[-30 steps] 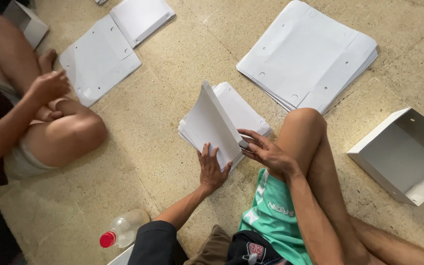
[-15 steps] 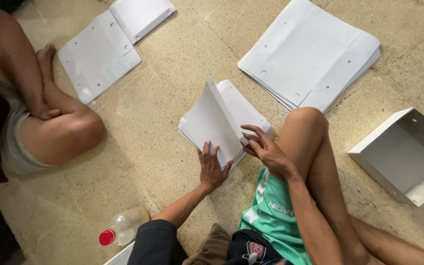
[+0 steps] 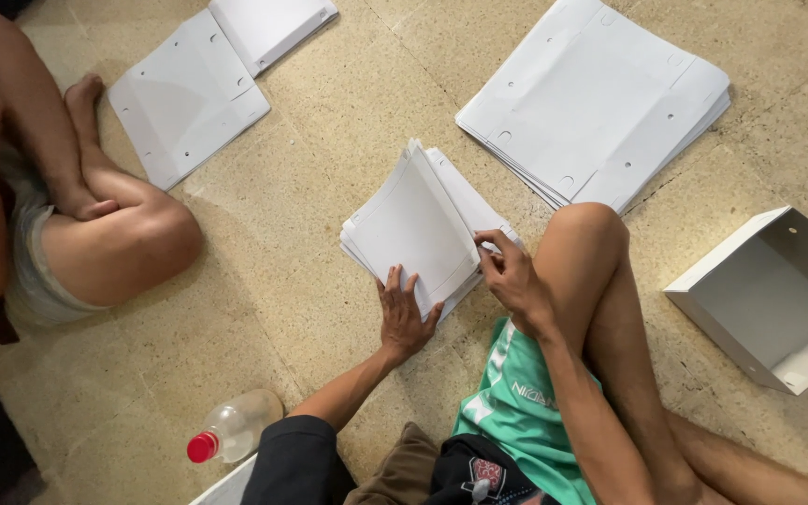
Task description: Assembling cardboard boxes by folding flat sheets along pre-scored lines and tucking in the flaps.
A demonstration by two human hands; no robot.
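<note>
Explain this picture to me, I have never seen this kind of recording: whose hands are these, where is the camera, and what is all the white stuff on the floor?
The camera sits on a person's head and looks down at their own lap and hands; there is no machine. Their left hand presses on a small stack of white card sheets on the speckled stone floor, while the right hand lifts the top sheet's edge. A bigger stack of punched flat sheets lies further away, a folded white box to the right, more sheets to the upper left. A clear bottle with a red cap lies nearby. Another person sits at the left.
</note>
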